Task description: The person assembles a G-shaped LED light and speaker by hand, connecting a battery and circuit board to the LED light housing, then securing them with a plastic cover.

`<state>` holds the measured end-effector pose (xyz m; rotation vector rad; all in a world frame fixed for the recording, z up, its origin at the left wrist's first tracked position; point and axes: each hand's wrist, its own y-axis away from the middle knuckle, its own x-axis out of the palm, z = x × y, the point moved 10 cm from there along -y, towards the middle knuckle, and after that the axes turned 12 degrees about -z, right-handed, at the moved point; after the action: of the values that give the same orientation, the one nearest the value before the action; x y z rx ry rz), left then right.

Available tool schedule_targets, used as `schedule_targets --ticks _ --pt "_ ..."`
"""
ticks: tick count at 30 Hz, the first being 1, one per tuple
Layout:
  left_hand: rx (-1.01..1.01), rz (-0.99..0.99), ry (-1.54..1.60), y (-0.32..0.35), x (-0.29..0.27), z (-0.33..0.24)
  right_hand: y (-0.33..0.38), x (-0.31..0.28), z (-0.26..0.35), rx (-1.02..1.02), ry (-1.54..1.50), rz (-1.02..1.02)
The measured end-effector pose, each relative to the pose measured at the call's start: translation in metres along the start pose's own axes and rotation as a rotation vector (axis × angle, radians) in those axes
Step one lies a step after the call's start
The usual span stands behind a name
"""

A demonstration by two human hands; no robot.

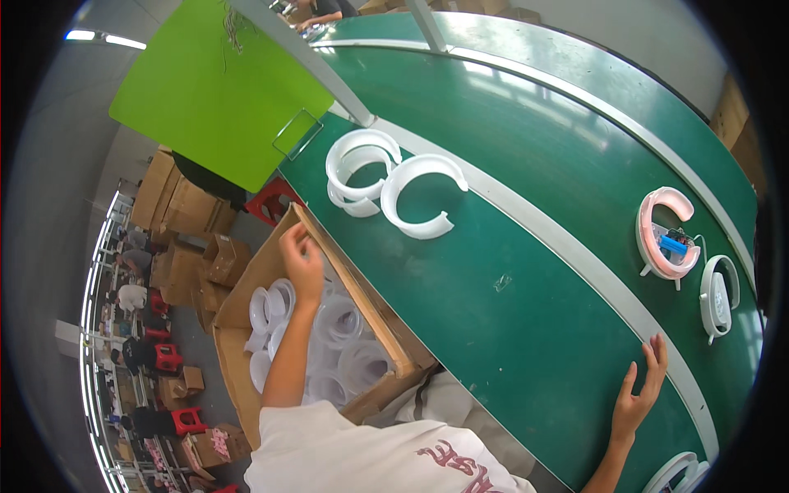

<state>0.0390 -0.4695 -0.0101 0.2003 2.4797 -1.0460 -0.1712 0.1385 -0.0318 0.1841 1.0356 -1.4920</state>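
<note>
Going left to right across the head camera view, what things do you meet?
Open cardboard box of white plastic rings → left hand → white C-shaped plastic rings on the green table → right hand → pink C-shaped ring with blue part → white oval casing.

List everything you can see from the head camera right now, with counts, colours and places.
white C-shaped plastic rings: about three, white, overlapping on the green table, upper middle
pink C-shaped ring with a blue part: one, pink, table right
white round fan-like unit: one, white, far right
green work table: one, green, with a grey strip along it
open brown cardboard box: one, brown, left of the table, filled with clear-wrapped white rings
bright green board: one, upper left
stacked cardboard boxes: several, brown, left
left hand: over the box, fingers pinched
right hand: open, on the table
</note>
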Motion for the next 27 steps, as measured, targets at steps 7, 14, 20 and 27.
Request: schedule_targets --ticks 7,14,20,27 --pt "-0.097 0.169 -0.644 -0.003 -0.056 0.260 -0.003 0.033 0.009 0.009 -0.110 0.031" --pt "-0.096 0.423 -0.670 -0.003 -0.019 0.285 0.002 0.041 0.007 -0.025 -0.024 0.038" --pt "0.035 0.128 -0.382 -0.044 -0.084 0.192 0.002 0.044 0.002 0.010 -0.022 0.023" --pt "0.178 0.159 0.057 -0.045 -0.018 -0.060 -0.006 0.049 0.004 0.012 -0.028 0.080"
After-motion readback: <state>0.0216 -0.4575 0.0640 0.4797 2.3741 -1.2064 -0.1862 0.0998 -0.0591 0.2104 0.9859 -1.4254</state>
